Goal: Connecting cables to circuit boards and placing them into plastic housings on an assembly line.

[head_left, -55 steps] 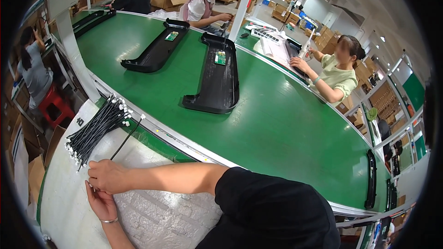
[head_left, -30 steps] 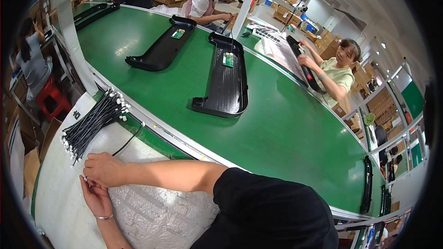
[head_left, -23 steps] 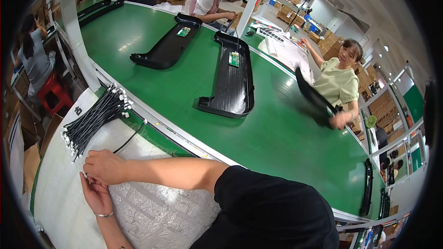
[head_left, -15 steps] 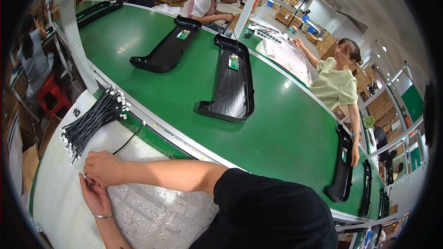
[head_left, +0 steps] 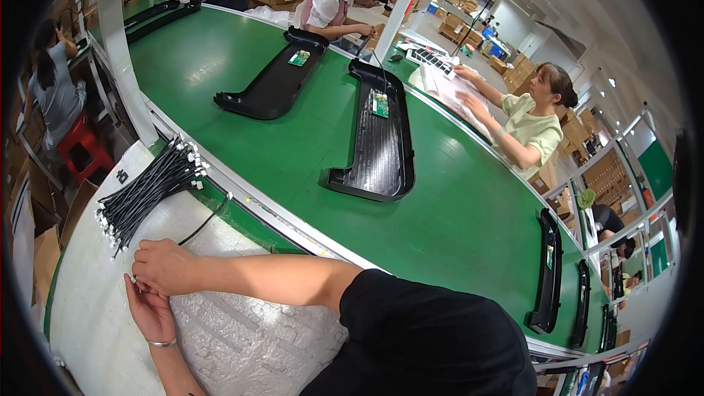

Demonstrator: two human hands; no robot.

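Note:
At the lower left, my right hand [head_left: 163, 268] and my left hand [head_left: 152, 315], with a bracelet at its wrist, meet fingertip to fingertip. Both are closed in a pinch on the end of a black cable [head_left: 203, 227], where a tiny white connector [head_left: 134, 279] shows. From under my right hand the cable runs up and right to another white connector [head_left: 229, 196] near the bench edge. Just beyond my hands lies a bundle of black cables [head_left: 150, 194] with white connectors at both ends. My fingers hide most of the held end.
A green conveyor belt [head_left: 293, 154] runs past the white bench [head_left: 88, 323]. On it lie a black shell [head_left: 385, 150] with a green circuit board [head_left: 379, 104], a second black shell [head_left: 275, 81], and several more. A co-worker [head_left: 532, 117] stands across; a white post [head_left: 121, 66] rises at left.
The black shells have shifted rightward along the belt. The co-worker in light green has let go of a shell and raised both hands over the far table. My hands stay put.

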